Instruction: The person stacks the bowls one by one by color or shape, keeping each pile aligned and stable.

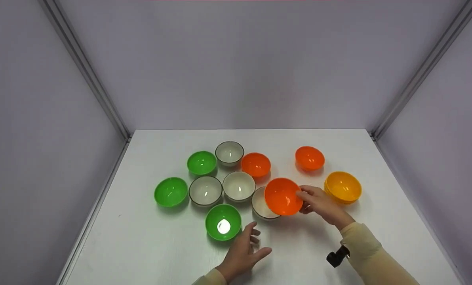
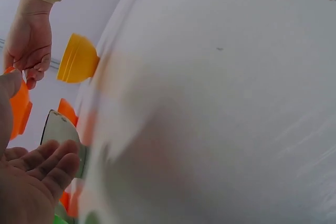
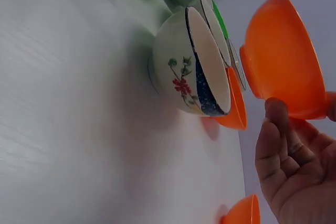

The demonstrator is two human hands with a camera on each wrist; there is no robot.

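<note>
My right hand (image 1: 321, 202) pinches the rim of an orange bowl (image 1: 282, 196), thumb inside and fingers beneath. The bowl is held up off the table and partly covers a white bowl (image 1: 262, 206). In the right wrist view that white bowl (image 3: 176, 72) shows a painted red flower and a dark rim. My left hand (image 1: 243, 251) is held with fingers spread and nothing in them, beside the near green bowl (image 1: 223, 222). From the left wrist view, the left hand (image 2: 37, 177) has its palm turned up, with loosely bent fingers.
Two more green bowls (image 1: 171, 192) stand left. Further white bowls (image 1: 239, 186) and an orange bowl (image 1: 255, 164) cluster mid-table. Another orange bowl (image 1: 309, 158) sits apart at the back right, near stacked yellow bowls (image 1: 343, 187). Walls (image 1: 236, 63) enclose the white table (image 1: 141, 245).
</note>
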